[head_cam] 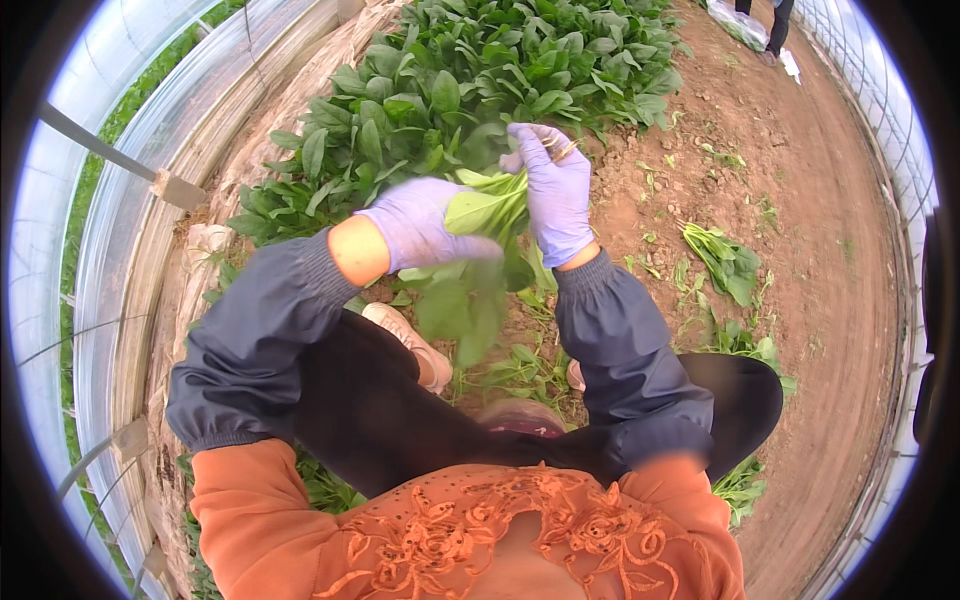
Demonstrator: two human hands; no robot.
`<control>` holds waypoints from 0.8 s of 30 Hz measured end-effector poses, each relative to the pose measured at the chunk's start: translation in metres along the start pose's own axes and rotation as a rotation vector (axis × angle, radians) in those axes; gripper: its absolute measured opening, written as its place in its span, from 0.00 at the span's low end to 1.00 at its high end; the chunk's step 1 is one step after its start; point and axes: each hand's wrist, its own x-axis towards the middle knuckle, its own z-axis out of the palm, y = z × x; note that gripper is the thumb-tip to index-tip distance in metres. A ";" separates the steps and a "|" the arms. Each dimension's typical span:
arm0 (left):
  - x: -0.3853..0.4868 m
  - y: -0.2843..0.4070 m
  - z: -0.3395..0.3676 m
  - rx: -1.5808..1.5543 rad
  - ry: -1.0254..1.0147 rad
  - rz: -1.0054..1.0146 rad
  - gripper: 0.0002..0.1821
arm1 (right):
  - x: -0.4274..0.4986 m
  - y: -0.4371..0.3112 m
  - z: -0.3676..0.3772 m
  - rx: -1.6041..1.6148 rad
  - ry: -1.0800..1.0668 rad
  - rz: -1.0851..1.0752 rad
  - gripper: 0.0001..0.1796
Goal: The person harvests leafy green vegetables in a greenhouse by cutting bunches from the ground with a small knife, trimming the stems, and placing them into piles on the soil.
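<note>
My right hand (559, 196), in a thin purple glove, is closed around the stem end of a bunch of leafy greens (487, 206) that looks like spinach, with pale root ends poking out above the fingers. At the bunch's left side is my left hand (427, 225), gloved alike and slightly blurred, its thumb stretched across the leaves. Whether its fingers grip any leaves I cannot tell. The blurred leaf tips hang down between my forearms, above my pink shoe (409, 341).
A dense bed of growing greens (510, 67) lies ahead. On the soil to the right rests a picked bunch (724, 262), with more greens (739, 487) beside my knee. Plastic sheeting (112, 247) lines the left. A person's legs (780, 28) stand at the far right near a plastic bag (739, 22).
</note>
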 end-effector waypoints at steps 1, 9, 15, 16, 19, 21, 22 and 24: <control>0.002 0.002 -0.006 0.398 -0.041 -0.229 0.29 | 0.003 0.000 -0.004 -0.063 0.024 0.025 0.08; 0.019 0.012 0.008 -0.931 0.445 0.175 0.10 | -0.002 -0.007 -0.003 -0.081 -0.132 0.217 0.41; 0.008 -0.009 -0.038 -0.337 -0.333 -0.090 0.23 | 0.006 -0.033 -0.037 -0.036 -0.515 0.332 0.50; 0.007 -0.009 -0.031 -0.019 -0.345 -0.174 0.33 | 0.007 -0.037 -0.039 -0.034 -0.535 0.316 0.52; 0.018 -0.002 0.012 0.122 0.166 0.082 0.53 | 0.010 -0.044 -0.032 -0.039 -0.467 0.322 0.51; 0.042 0.003 0.039 -0.558 0.253 0.235 0.48 | 0.013 -0.046 -0.021 -0.098 -0.271 0.221 0.46; 0.050 0.004 0.047 -0.620 0.241 0.121 0.46 | 0.015 -0.046 -0.017 -0.004 -0.246 0.109 0.40; 0.069 0.005 0.052 -0.819 0.188 -0.045 0.33 | 0.020 -0.049 -0.016 0.171 -0.168 0.056 0.34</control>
